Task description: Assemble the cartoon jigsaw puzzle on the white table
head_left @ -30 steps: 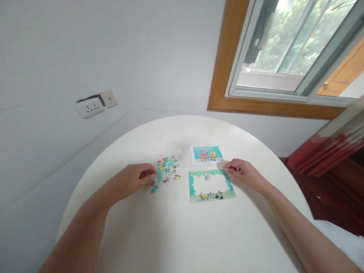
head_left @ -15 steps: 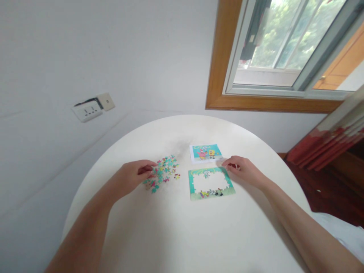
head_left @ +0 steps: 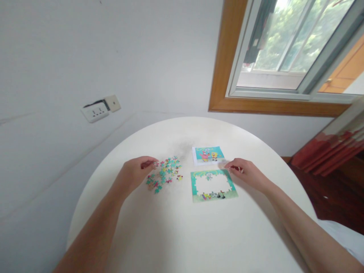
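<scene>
My left hand (head_left: 138, 171) is closed at the left side of a loose heap of jigsaw puzzle pieces (head_left: 165, 171), mostly teal with pink and yellow bits. A small pinkish puzzle piece (head_left: 156, 164) shows at its pinched thumb and forefinger. To the right of the heap lies the puzzle frame (head_left: 199, 198), its border assembled and a few pieces joined at the top and bottom edges inside. Behind it rests a cartoon picture sheet (head_left: 209, 154). My right hand (head_left: 241, 170) is beside the frame's upper right corner, fingers pinched; what they hold, if anything, is hidden.
Everything lies on a round white table (head_left: 182, 227) set against a white wall. The wall carries a socket (head_left: 96, 110) at the left. A wood-framed window (head_left: 273, 102) is at the back right, with a red and white curtain (head_left: 327, 142) beside it.
My left thumb and forefinger have come together on a piece at the heap's upper left edge. My right hand stays beside the frame. The whole view has shifted slightly.
</scene>
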`<state>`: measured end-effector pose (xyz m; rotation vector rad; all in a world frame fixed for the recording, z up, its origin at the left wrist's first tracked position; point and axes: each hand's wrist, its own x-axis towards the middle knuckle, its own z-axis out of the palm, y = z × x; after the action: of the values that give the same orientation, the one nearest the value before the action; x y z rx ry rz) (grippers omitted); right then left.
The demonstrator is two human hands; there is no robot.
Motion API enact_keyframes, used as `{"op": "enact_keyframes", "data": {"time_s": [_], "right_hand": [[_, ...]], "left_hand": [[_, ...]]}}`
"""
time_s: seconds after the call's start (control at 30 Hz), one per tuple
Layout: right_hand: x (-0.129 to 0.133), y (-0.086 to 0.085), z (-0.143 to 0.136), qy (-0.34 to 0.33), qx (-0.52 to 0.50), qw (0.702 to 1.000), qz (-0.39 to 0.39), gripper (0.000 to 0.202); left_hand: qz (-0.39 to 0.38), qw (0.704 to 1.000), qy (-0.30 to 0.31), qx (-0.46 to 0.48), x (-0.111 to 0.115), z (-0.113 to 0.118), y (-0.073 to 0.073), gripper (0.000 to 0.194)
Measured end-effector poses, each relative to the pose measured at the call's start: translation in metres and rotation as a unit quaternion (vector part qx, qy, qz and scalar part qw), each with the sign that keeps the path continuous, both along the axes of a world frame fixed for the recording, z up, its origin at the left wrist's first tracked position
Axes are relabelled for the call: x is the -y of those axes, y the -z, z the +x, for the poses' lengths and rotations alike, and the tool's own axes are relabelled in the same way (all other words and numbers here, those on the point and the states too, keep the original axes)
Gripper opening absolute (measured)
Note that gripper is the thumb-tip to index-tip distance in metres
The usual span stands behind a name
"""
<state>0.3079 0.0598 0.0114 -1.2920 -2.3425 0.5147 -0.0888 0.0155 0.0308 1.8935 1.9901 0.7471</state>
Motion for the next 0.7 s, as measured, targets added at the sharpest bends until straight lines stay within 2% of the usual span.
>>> {"op": "enact_keyframes", "data": {"time_s": [0.13, 0.3, 0.47, 0.7], "right_hand": [[0.001, -0.001, -0.001, 0.002, -0.002, 1.0, -0.005, 0.025], [0.001, 0.001, -0.003, 0.015, -0.004, 1.0, -0.004, 0.025], [0.0, 0.004, -0.004, 0.011, -0.005, 1.0, 0.002, 0.025], [0.0, 0.005, -0.004, 0.012, -0.005, 1.0, -0.005, 0.026]], "left_hand": [[-0.007, 1.0, 0.002, 0.029, 0.0, 0.001, 0.002, 0.04], [-0.018, 0.999, 0.036, 0.032, -0.001, 0.004, 0.008, 0.035], [-0.026, 0.998, 0.059, 0.027, -0.001, 0.017, 0.013, 0.035], [-0.084, 0.983, 0.161, -0.002, 0.007, 0.034, 0.012, 0.032]]}}
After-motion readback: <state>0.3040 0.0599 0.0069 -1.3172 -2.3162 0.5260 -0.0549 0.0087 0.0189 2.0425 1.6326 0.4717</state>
